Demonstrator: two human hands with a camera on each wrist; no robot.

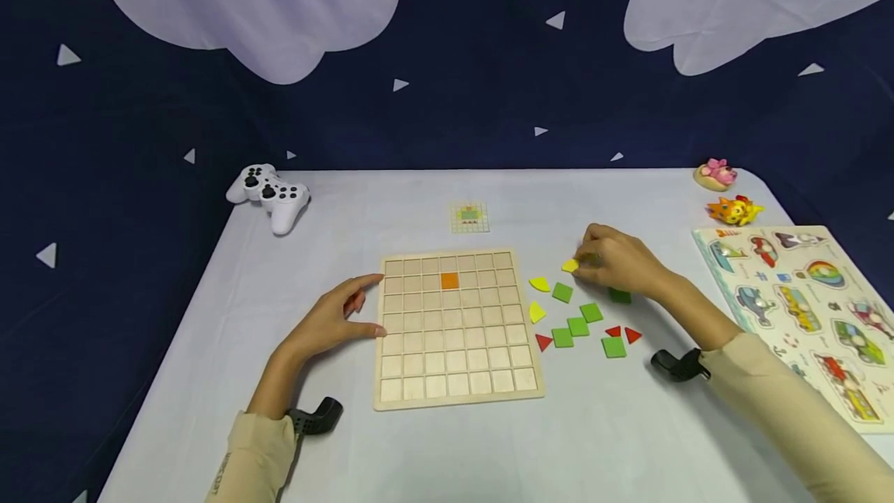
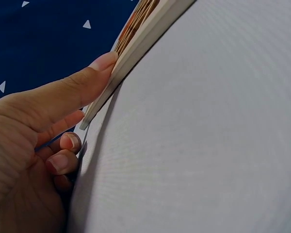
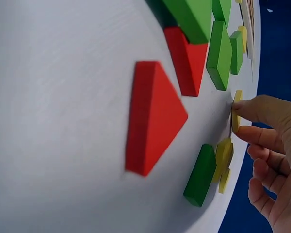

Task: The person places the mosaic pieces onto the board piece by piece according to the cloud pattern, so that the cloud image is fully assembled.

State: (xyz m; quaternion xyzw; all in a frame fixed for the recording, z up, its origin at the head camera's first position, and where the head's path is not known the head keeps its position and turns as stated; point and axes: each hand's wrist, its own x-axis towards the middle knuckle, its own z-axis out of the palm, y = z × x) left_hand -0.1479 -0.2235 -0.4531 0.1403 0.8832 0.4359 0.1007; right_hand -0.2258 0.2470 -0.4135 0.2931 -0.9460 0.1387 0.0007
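My right hand point(image 1: 618, 261) pinches a small yellow tile point(image 1: 570, 265) between thumb and index finger, just right of the wooden grid board point(image 1: 461, 400). In the right wrist view that yellow tile point(image 3: 237, 116) stands on edge between the fingertips; the other fingers curl loosely. Beside the board's left side is my left hand point(image 1: 324, 322), its thumb and index finger extended and touching the rim. The left wrist view shows the thumb point(image 2: 82, 87) against the board's edge point(image 2: 131, 58). One orange square point(image 1: 450, 280) sits in a cell of the board's second row.
Green squares point(image 1: 578, 326), red triangles point(image 1: 632, 335) and yellow rounded tiles point(image 1: 539, 284) lie right of the board. A small pattern card point(image 1: 470, 217) lies behind it. A white game controller point(image 1: 268, 194) is back left; toy figures point(image 1: 735, 210) and a picture puzzle point(image 1: 796, 317) are at right.
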